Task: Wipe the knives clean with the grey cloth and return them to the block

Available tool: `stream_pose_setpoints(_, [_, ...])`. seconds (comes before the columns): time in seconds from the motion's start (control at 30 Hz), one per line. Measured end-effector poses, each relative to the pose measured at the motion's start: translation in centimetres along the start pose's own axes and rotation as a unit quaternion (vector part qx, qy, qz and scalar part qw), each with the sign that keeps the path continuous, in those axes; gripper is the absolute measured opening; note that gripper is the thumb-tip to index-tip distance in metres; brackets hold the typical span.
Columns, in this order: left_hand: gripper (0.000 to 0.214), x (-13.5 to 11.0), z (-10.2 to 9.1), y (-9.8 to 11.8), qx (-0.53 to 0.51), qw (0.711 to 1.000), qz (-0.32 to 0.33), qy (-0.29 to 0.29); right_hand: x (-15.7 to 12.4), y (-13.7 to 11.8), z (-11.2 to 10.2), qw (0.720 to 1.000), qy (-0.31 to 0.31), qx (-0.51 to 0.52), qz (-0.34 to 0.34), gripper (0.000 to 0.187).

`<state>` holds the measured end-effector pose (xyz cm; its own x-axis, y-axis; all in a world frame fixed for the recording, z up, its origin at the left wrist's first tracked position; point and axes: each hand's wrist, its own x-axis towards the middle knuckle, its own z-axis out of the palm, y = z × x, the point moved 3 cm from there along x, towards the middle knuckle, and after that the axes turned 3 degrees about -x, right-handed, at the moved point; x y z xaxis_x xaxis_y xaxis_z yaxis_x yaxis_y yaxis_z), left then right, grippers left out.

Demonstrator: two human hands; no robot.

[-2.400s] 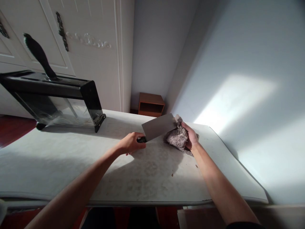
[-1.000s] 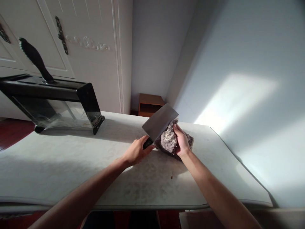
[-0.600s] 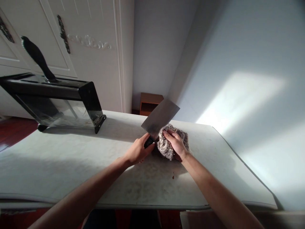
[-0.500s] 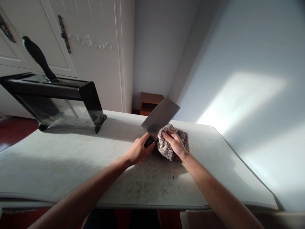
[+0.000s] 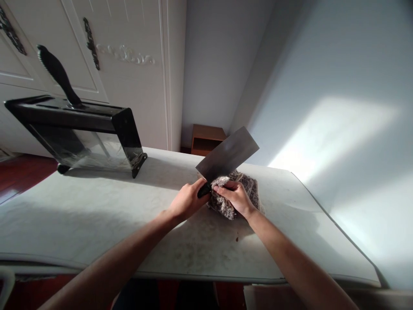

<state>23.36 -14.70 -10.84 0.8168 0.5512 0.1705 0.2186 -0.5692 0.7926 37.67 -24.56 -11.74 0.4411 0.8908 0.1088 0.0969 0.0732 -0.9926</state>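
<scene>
Your left hand [image 5: 187,201], to the right of the black knife holder [image 5: 80,114] and nearer you than it, is curled around the black handle of the cleaver [image 5: 229,153]. The cleaver's broad grey blade, well to the holder's right, slants up and away from your grip. Your right hand [image 5: 238,197], farther right of the holder than your left, has its thumb and fingers pinched narrow on a bunched, speckled cloth [image 5: 250,187], which you press where the blade meets the handle. The rest of the cloth hangs behind and below your fingers; whether it rests on the table you can't tell.

The holder stands upright on the pale table [image 5: 97,224], with one ridged black handle [image 5: 58,71] rising from its slotted top. Through its clear front you can see a dark shape on the left and a pale slanting strip beside it, with wispy streaks low down that are too unclear to name.

Beyond the holder and to its right sits a brown wooden box [image 5: 209,132] with a dark hollow front, its inside too shadowed to read. White cabinet doors [image 5: 135,94] rise behind the holder.
</scene>
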Motion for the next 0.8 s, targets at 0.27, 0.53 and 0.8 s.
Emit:
stream_pose_setpoints(0.27, [0.012, 0.07, 0.26, 0.38, 0.007, 1.0, -0.001, -0.007, -0.03, -0.36, -0.01, 1.0, 0.017, 0.023, 0.013, 0.018])
stream_pose_setpoints(0.53, [0.027, 0.1, 0.05, 0.7, -0.081, 0.992, -0.032, -0.089, -0.21, -0.45, -0.24, 0.996, 0.047, 0.067, 0.025, 0.019])
stream_pose_setpoints(0.8, [0.034, -0.15, 0.22, 0.61, -0.179, 0.974, -0.062, -0.124, 0.0, -0.23, -0.55, 0.995, 0.062, 0.061, 0.044, 0.023])
